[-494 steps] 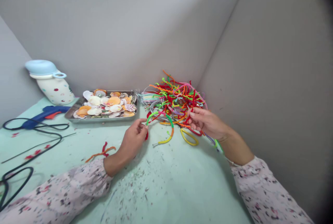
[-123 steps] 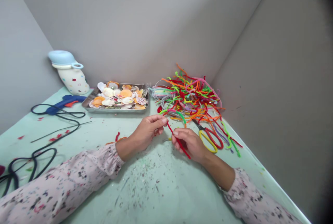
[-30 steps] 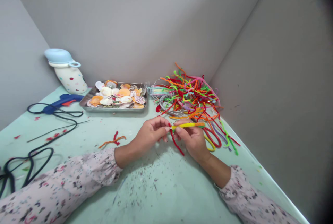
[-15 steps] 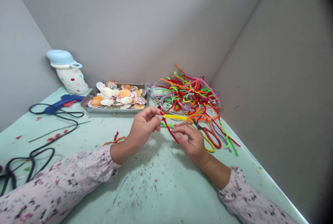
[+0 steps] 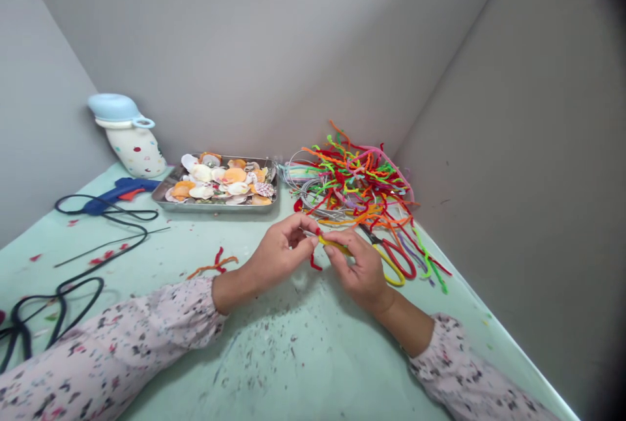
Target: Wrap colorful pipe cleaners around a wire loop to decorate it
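Well, left of the scissors (image 5: 375, 238), left hand (image 5: 281, 251) pinches red strip (image 5: 314, 265), right hand (image 5: 362, 272) grips yellow strip (image 5: 334, 244); wrap snugly, evenly.

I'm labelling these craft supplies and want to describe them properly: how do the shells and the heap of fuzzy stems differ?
The shells are broad and rounded; the fuzzy stems are thin and bent.
The shells are mostly white and orange, while the stems include vivid red, green, orange and pink.
The shells lie inside a metal tray; the stems sprawl outside it.
Both are jumbled groups towards the back of the table.
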Motion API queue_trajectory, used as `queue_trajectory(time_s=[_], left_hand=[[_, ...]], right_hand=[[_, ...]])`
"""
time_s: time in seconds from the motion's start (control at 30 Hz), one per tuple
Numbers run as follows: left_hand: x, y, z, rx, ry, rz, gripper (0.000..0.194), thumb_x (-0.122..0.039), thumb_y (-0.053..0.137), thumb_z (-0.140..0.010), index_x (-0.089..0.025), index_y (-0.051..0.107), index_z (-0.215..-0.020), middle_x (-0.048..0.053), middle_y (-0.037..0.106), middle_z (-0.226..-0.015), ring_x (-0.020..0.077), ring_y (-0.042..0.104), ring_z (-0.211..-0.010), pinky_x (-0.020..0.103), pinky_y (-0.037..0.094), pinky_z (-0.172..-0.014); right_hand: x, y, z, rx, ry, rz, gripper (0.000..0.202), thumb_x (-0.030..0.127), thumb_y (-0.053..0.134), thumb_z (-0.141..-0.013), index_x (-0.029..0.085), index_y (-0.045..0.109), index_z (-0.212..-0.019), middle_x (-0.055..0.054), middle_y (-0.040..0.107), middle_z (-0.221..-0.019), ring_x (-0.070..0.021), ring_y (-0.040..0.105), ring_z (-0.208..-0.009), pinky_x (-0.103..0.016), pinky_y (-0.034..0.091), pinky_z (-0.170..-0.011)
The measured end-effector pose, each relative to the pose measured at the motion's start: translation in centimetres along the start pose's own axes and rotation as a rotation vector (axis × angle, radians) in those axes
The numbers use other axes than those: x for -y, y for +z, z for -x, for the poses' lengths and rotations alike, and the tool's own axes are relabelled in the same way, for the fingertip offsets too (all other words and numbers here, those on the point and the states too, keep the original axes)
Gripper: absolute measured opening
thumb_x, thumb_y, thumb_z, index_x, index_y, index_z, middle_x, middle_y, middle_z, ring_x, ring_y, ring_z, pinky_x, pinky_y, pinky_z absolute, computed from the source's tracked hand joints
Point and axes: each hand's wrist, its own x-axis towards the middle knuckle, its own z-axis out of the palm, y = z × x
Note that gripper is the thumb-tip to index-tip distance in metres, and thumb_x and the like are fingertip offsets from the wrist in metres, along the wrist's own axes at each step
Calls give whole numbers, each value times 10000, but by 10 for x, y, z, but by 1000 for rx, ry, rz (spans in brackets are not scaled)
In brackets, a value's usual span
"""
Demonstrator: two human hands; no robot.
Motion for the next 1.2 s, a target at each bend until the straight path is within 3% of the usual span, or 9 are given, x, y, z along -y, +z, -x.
queue_trajectory(time_s=[0.3,0.5,0.77,0.9,1.0,1.2], left_hand=[[-6,3,1,54,-72,-14,159,-266,540,-823,-163,525,-943,-44,475,-640,68,406,-529,195,329,-493],[-16,5,1,46,-83,-11,150,-242,554,-801,-148,559,-918,-13,528,-715,79,436,-588,203,360,-529],[-19,8,0,48,-75,71,194,-238,573,-798,-153,571,-973,20,586,-833,104,515,-703,221,406,-610],[-17,7,1,34,-57,61,194,-243,568,-807,-161,578,-983,25,596,-864,106,524,-719,224,411,-619],[-15,6,0,6,-57,41,219,-237,569,-804,-164,574,-1011,22,595,-852,105,522,-715,222,412,-620],[-19,6,-2,-44,-95,-41,268,-241,591,-785,-153,563,-1036,9,582,-794,102,514,-683,216,411,-602]], right_hand=[[2,-1,0,-100,-49,27,290,87,567,-777,219,569,-1036,-49,642,-920,-185,599,-851,-338,486,-760],[6,-4,-1,-93,-42,39,333,106,547,-784,218,539,-1098,-59,623,-945,-188,586,-855,-330,489,-740],[9,-6,-2,-118,110,-1,244,179,558,-802,208,515,-1040,-2,537,-770,-141,526,-672,-271,447,-632],[13,-10,-8,31,175,-28,76,221,517,-852,199,554,-914,-14,583,-808,-139,549,-725,-261,432,-672],[16,-13,-12,135,182,-25,104,228,485,-879,196,582,-857,-1,587,-746,-123,532,-661,-246,410,-630],[14,-13,-12,77,165,-19,114,222,510,-865,193,609,-915,-23,642,-814,-136,574,-710,-255,425,-670]])
